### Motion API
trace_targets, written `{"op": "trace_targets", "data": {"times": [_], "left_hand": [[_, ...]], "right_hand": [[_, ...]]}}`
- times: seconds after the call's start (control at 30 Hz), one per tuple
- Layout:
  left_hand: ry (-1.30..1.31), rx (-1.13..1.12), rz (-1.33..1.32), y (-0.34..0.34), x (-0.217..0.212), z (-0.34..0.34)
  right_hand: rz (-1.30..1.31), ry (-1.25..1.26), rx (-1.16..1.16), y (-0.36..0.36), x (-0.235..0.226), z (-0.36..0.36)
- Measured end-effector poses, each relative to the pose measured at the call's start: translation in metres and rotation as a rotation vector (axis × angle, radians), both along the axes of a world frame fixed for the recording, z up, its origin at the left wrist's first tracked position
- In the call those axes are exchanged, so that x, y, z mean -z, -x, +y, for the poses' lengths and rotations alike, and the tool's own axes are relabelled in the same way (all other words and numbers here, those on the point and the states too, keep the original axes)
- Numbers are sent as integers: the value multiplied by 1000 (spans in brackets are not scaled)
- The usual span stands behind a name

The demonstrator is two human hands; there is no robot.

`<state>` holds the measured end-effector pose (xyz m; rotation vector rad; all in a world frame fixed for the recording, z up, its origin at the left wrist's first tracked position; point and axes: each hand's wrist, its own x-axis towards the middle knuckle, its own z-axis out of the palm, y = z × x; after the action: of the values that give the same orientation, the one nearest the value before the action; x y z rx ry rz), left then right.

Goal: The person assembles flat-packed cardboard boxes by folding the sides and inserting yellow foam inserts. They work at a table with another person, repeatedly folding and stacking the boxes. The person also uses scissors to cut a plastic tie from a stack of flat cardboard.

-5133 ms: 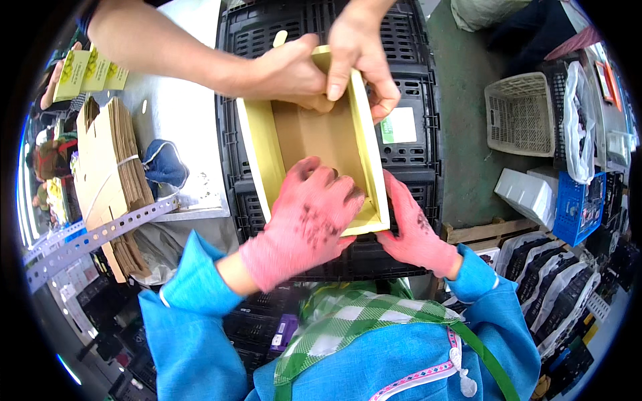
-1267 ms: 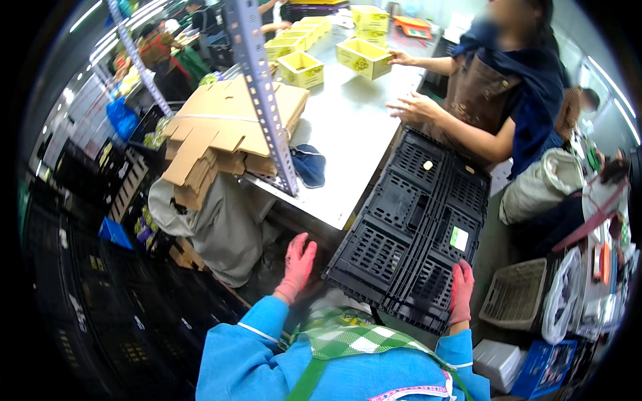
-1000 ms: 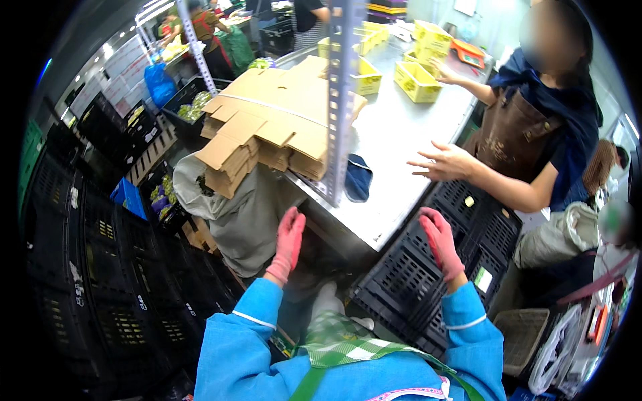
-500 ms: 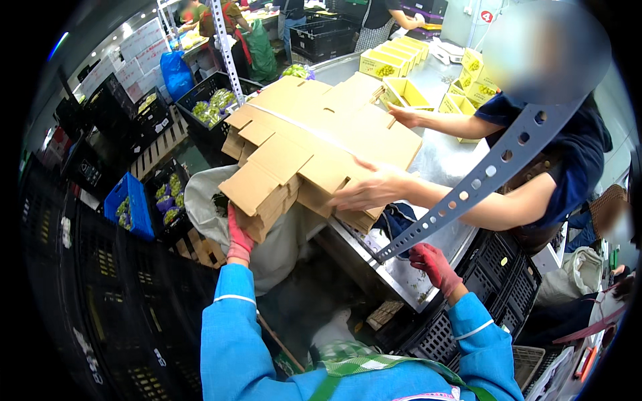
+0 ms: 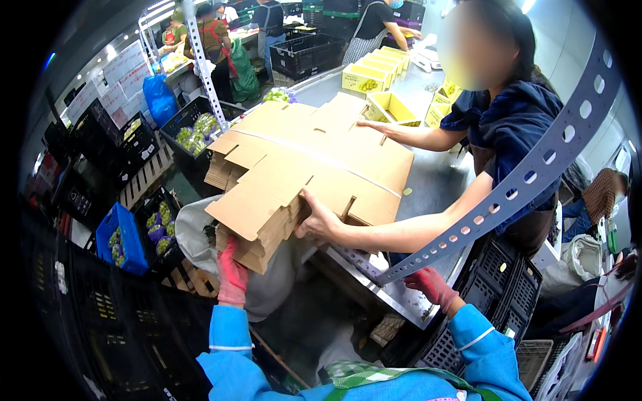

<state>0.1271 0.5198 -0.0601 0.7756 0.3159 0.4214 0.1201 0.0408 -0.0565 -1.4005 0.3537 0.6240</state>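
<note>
Steadying the strapped stack of flat cardboard boxes (image 5: 301, 167) overhanging the steel surface (image 5: 428, 187), w/ a co-worker's bare hand (image 5: 317, 220) helping; our left grip (image 5: 232, 274) is pressing underneath, right grip (image 5: 431, 286) resting by the edge, closure unclear.

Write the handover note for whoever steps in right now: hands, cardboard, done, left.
Left hand: gloved, gripping the underside of the flat cardboard stack at its near corner.
Right hand: gloved, at the steel table edge, holding nothing visible.
Stack: strapped, overhanging the table's near end; a co-worker's hands also hold it.
Done: stack gripped.
Left: it is not yet lifted clear of the table.
</note>
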Motion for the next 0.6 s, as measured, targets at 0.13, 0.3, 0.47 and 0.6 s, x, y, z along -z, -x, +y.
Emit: {"op": "trace_targets", "data": {"times": [0.13, 0.3, 0.47, 0.6], "left_hand": [[-161, 61, -72, -4, -69, -14], [-235, 108, -133, -20, -166, -52], [-341, 144, -153, -24, -235, -85], [-419, 283, -300, -33, -282, -119]], "right_hand": [[-87, 25, -68, -9, 16, -8], [-139, -42, -65, -7, 3, -1], [-99, -79, -32, 2, -15, 0], [-134, -89, 50, 5, -25, -13]]}}
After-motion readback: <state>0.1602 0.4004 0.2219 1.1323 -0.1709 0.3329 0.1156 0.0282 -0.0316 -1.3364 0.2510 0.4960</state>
